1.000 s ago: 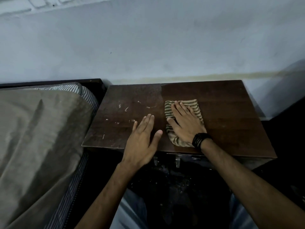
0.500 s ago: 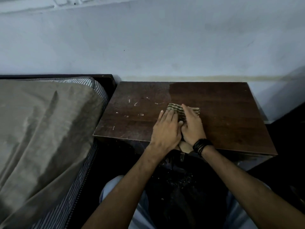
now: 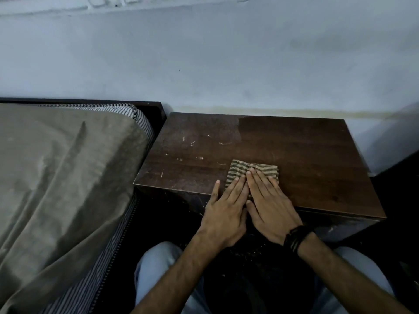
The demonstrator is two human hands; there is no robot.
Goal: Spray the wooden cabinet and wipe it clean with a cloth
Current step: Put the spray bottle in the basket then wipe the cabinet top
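In the head view, the cabinet (image 3: 306, 159) stood against the wall (image 3: 226, 64) just beside the bed (image 3: 56, 177), its right part darker and cleaner-looking, its left part paler and marked with pale flecks (image 3: 192, 143). The striped cloth (image 3: 254, 169), folded small, lay flat on the top near the front edge, about midway across. Both hands pressed on it side by side: the left hand (image 3: 226, 207) with fingers straight and close together, its thumb out on bare wood, and the right hand (image 3: 269, 207), wearing a dark wristband (image 3: 297, 237), likewise flat with fingers extended; neither was curled around anything. No spray bottle showed. The likely trouble was that the cloth, so near the front edge, could slide off under a pull toward the body. Folded so small, it could also miss strips of the dusty left part. A push leftward might simply sweep the flecks toward the bed rather than lift them.
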